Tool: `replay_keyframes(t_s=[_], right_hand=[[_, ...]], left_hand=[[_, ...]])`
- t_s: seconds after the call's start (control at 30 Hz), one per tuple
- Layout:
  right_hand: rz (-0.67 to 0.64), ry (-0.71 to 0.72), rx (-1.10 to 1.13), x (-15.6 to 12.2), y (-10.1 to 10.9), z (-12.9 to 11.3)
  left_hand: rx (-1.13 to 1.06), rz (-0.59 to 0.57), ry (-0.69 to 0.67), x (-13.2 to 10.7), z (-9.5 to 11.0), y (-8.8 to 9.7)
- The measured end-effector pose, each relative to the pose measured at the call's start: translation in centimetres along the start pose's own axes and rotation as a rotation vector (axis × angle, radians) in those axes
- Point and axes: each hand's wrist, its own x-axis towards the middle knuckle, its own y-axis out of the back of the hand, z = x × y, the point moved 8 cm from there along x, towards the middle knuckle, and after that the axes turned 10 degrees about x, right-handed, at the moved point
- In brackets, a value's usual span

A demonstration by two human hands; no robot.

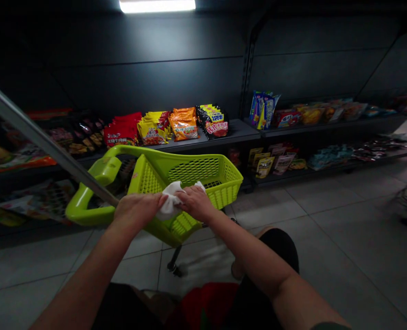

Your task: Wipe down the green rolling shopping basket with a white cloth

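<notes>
A crumpled white cloth [170, 201] is pinched between my two hands, over the near rim of a lime-green shopping cart [220, 191]. My left hand [136, 208] is closed, its thumb and fingertips on the cloth's left side. On the other side my right hand [197, 202] grips the cloth with curled fingers, and a corner pokes out above them. The cart has perforated basket walls and a looped green handle at the left. A grey metal pole [52, 142] slants down from the upper left, its lower end passing behind my left hand.
Shelves behind the cart hold red, yellow, orange and black snack packets [183, 124]. More bags [265, 166] lie on the lower shelf at right. My bent knee [281, 247] is close to the cart. Tiled floor [327, 238] stretches to the right.
</notes>
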Motion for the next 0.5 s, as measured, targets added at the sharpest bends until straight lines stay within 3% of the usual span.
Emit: replay_keyframes(t_s=[0.1,0.27,0.33,0.4,0.5], right_hand=[[-0.025,-0.04,-0.018,-2.3,1.2,5.3],[0.17,-0.251,0.05,-10.8,7.3,17.1],[0.339,-0.443,0.104,-14.4,9.6,21.3],[0.6,-0.692,0.159,-17.5,11.1,24.2],[0.933,-0.925,0.333,-19.1,8.9,24.2]], left_hand=[[0.005,-0.046,0.014,-0.6,-1.6,-1.2],[-0.015,-0.041,-0.001,-1.6,-3.2,-2.3],[-0.028,-0.042,-0.002,-1.7,-3.4,-2.3],[-0.059,-0.082,-0.012,-1.4,-3.4,-2.5],[-0.143,-0.206,-0.051,-0.4,-3.0,-3.3]])
